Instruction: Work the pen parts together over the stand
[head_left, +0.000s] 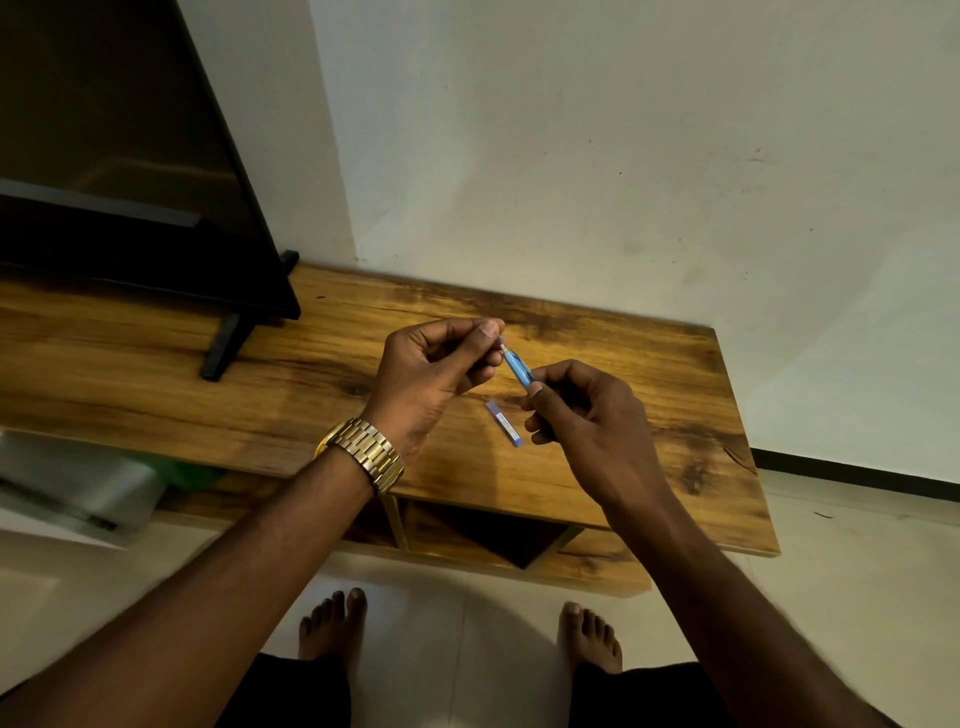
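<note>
I see my left hand (436, 371) and right hand (587, 415) pinching a blue pen (518, 368) above the table (649, 364); a small case (504, 422) lies below.

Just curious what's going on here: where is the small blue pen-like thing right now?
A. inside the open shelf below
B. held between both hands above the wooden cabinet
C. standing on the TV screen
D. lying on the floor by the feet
B: the left hand pinches its pale tip and the right hand grips the other end of the blue pen, above the wooden cabinet.
</note>
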